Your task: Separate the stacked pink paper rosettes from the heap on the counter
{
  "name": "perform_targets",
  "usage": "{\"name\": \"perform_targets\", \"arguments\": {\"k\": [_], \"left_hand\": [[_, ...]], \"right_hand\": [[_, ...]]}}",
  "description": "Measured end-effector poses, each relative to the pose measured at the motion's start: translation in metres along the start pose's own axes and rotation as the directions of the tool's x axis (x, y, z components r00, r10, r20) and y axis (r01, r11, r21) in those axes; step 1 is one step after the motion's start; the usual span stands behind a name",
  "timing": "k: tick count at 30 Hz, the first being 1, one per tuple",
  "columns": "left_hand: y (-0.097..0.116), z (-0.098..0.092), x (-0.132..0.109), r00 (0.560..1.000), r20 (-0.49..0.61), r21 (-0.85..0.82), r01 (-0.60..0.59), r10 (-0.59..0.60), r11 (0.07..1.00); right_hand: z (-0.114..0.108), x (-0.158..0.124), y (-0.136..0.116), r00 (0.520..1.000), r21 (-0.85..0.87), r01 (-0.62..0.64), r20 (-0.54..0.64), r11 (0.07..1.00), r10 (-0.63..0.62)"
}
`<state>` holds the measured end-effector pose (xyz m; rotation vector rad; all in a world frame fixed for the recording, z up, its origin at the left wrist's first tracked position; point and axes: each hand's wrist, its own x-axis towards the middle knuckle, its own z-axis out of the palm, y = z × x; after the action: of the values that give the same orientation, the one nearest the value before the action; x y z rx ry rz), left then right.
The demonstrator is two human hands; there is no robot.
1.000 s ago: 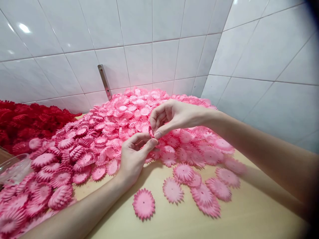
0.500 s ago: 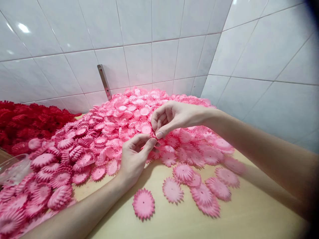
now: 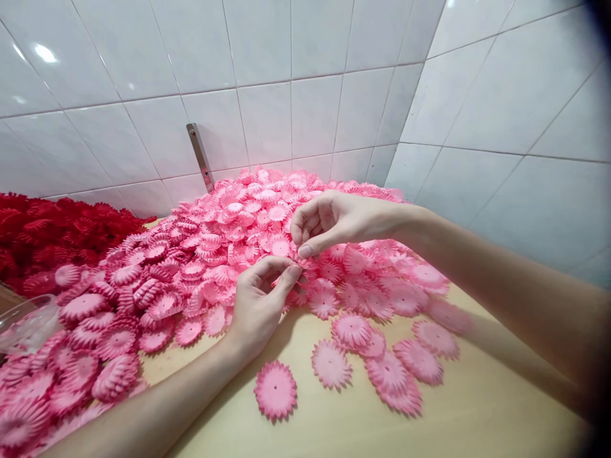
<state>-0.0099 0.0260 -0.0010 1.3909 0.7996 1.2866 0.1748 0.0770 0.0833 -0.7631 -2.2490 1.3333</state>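
Note:
In front of the heap of pink scalloped flower discs [image 3: 267,213], my two hands come close together. My left hand [image 3: 262,296] is closed, its thumb pressed to the index finger. Just above and to its right, my right hand [image 3: 331,222] pinches with thumb and index finger while the other fingers curl in. Whatever is between the fingertips is too small, and too alike in colour to the heap behind, to make out. A single pink disc [image 3: 275,390] with a small centre hole lies flat below my left hand.
Several loose discs [image 3: 391,375] lie on the pale yellow table [image 3: 329,426] at front right. A red heap [image 3: 52,235] stands at far left, near a clear plastic container [image 3: 31,324]. White tiled walls [image 3: 315,114] close the back and right; a metal strip [image 3: 199,156] is fixed there.
My right hand's fingertips have risen slightly, away from my left hand. My left thumb has shifted a little to the right. The discs on the table lie as before.

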Motion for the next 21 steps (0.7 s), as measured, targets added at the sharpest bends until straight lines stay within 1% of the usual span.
{"name": "perform_targets", "arguments": {"k": [5,8,10,13,15,16,18,21], "left_hand": [[-0.003,0.000,-0.001,1.000,-0.019,-0.050,0.013,-0.014,0.999],[-0.005,-0.001,-0.001,0.999,-0.052,-0.040,-0.010,0.008,0.999],[-0.007,-0.002,-0.001,0.997,-0.072,-0.041,-0.018,0.015,0.999],[-0.007,-0.003,-0.001,0.997,-0.073,-0.098,-0.023,0.016,0.995],[-0.006,-0.003,-0.001,0.998,-0.068,-0.163,-0.023,0.012,0.986],[-0.006,-0.002,-0.001,0.997,-0.072,-0.193,-0.021,0.007,0.981],[-0.005,-0.002,0.000,0.995,-0.104,-0.231,-0.015,-0.010,0.973],[-0.005,-0.002,0.003,0.982,-0.183,-0.256,-0.012,-0.036,0.967]], "right_hand": [[-0.008,-0.002,0.001,0.996,-0.026,0.022,-0.090,0.999,-0.024],[-0.016,-0.004,0.004,0.978,-0.057,0.055,-0.197,0.997,-0.066],[-0.022,-0.006,0.007,0.950,-0.084,0.074,-0.298,0.994,-0.096],[-0.031,-0.009,0.011,0.874,-0.096,0.070,-0.474,0.993,-0.108],[-0.034,-0.011,0.011,0.827,-0.079,0.062,-0.554,0.995,-0.095],[-0.035,-0.011,0.010,0.814,-0.065,0.058,-0.575,0.996,-0.085],[-0.035,-0.011,0.008,0.807,-0.018,0.063,-0.588,0.998,-0.061],[-0.030,-0.010,0.002,0.831,0.043,0.077,-0.555,0.996,-0.040]]}}
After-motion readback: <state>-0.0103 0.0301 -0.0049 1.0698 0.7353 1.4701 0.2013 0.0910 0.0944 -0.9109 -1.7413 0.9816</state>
